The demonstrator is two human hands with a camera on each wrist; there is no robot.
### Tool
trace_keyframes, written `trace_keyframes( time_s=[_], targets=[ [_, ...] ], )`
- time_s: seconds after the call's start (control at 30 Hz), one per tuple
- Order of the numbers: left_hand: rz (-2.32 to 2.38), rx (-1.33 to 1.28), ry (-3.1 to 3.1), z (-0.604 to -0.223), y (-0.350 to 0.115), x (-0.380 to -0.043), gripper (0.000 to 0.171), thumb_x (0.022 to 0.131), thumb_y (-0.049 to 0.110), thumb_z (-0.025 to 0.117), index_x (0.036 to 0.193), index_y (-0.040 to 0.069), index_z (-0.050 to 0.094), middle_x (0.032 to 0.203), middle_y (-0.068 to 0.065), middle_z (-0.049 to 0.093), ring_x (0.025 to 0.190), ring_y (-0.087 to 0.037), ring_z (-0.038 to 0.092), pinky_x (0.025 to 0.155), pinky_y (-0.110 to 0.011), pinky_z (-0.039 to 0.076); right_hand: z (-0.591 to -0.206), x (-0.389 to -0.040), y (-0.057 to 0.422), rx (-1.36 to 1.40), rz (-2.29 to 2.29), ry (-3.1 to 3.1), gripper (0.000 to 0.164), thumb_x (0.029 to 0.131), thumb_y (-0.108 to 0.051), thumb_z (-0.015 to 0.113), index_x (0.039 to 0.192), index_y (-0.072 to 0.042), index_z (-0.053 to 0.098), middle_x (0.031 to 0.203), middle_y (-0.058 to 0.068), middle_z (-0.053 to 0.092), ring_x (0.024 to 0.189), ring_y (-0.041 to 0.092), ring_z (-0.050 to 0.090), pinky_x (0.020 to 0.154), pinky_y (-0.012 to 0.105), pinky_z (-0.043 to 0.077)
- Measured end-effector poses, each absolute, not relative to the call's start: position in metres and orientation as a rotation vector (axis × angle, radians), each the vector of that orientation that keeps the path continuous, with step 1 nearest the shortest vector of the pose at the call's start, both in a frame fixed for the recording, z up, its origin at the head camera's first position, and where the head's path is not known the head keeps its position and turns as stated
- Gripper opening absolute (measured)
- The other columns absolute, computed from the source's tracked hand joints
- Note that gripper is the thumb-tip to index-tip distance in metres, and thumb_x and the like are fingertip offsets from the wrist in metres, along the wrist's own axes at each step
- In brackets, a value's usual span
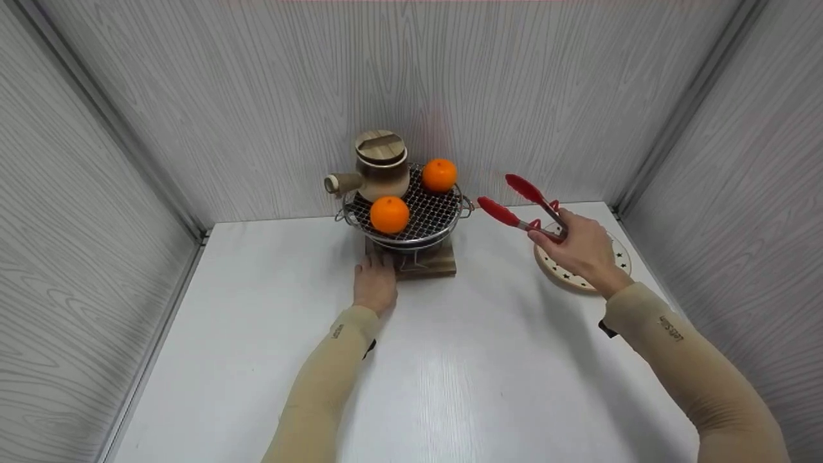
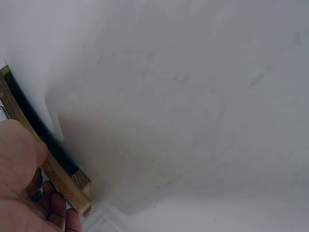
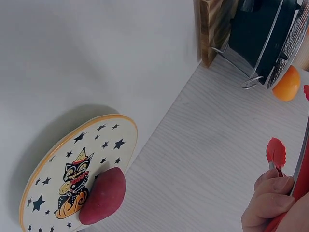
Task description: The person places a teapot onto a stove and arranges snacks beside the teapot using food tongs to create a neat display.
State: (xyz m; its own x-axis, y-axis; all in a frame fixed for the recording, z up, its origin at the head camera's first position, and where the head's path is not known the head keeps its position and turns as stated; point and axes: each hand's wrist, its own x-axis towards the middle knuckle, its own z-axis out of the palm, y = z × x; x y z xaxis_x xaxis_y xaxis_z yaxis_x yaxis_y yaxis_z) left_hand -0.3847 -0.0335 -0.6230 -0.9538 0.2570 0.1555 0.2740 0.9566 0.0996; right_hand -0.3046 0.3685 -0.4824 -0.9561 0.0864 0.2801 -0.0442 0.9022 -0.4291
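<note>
My left hand (image 1: 375, 286) holds the front left corner of a wooden board (image 1: 437, 265), the thumb on one side of its edge and fingers on the other in the left wrist view. On that board stands a small round grill with a wire mesh top (image 1: 432, 215). My right hand (image 1: 586, 247) grips red-tipped tongs (image 1: 499, 211), their tips spread apart with nothing between them, in the air right of the grill. Below this hand lies a star-patterned plate (image 3: 120, 130) with a cat picture. A dark red sweet potato (image 3: 104, 197) lies on the plate, hidden in the head view.
One orange (image 1: 389, 215) sits at the front of the mesh, another orange (image 1: 440, 175) at the back right. A brown and cream pot (image 1: 386, 180) with a wooden lid (image 1: 380, 145) stands back left, handle pointing left. Grey wood-grain walls (image 1: 546, 96) enclose the white table (image 1: 463, 373).
</note>
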Motion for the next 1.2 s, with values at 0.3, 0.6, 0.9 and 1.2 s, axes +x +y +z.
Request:
trace_keyframes(
  time_s=[0.3, 0.6, 0.9, 1.2],
  targets=[
    [-0.177, -0.435, -2.908, -0.620, -0.035, -0.381, 0.061, 0.104, 0.016, 0.075, 0.157, -0.003, 0.051, 0.158, -0.033, 0.057, 0.136, -0.049, 0.061, 0.109, -0.061, 0.056, -0.489, -0.305, 0.379, -0.074, 0.584, -2.775, 0.067, 0.100, -0.077, 0.066, 0.114, -0.011, 0.068, 0.089, 0.012, 0.072, 0.080, 0.029, 0.060, 0.063, 0.037, 0.038],
    [-0.200, -0.423, -2.964, -0.618, -0.035, -0.381, 0.068, 0.103, 0.016, 0.076, 0.161, -0.003, 0.047, 0.163, -0.033, 0.053, 0.142, -0.049, 0.057, 0.113, -0.061, 0.054, -0.495, -0.303, 0.391, -0.142, 0.633, -2.801, 0.077, 0.099, -0.081, 0.063, 0.122, -0.008, 0.071, 0.101, 0.016, 0.079, 0.089, 0.032, 0.066, 0.070, 0.037, 0.042],
    [-0.212, -0.412, -2.969, -0.619, -0.035, -0.382, 0.065, 0.104, 0.014, 0.075, 0.160, -0.002, 0.048, 0.164, -0.032, 0.052, 0.142, -0.048, 0.057, 0.112, -0.061, 0.054, -0.502, -0.302, 0.406, -0.174, 0.665, -2.825, 0.079, 0.100, -0.080, 0.064, 0.132, -0.009, 0.073, 0.122, 0.018, 0.084, 0.108, 0.041, 0.078, 0.081, 0.048, 0.054],
    [-0.194, -0.411, -2.960, -0.622, -0.035, -0.383, 0.061, 0.106, 0.015, 0.072, 0.160, -0.001, 0.049, 0.162, -0.031, 0.055, 0.144, -0.049, 0.058, 0.115, -0.062, 0.054, -0.511, -0.300, 0.421, -0.228, 0.623, -2.832, 0.077, 0.098, -0.079, 0.067, 0.130, -0.009, 0.073, 0.126, 0.018, 0.083, 0.115, 0.045, 0.076, 0.089, 0.058, 0.054]
  ],
)
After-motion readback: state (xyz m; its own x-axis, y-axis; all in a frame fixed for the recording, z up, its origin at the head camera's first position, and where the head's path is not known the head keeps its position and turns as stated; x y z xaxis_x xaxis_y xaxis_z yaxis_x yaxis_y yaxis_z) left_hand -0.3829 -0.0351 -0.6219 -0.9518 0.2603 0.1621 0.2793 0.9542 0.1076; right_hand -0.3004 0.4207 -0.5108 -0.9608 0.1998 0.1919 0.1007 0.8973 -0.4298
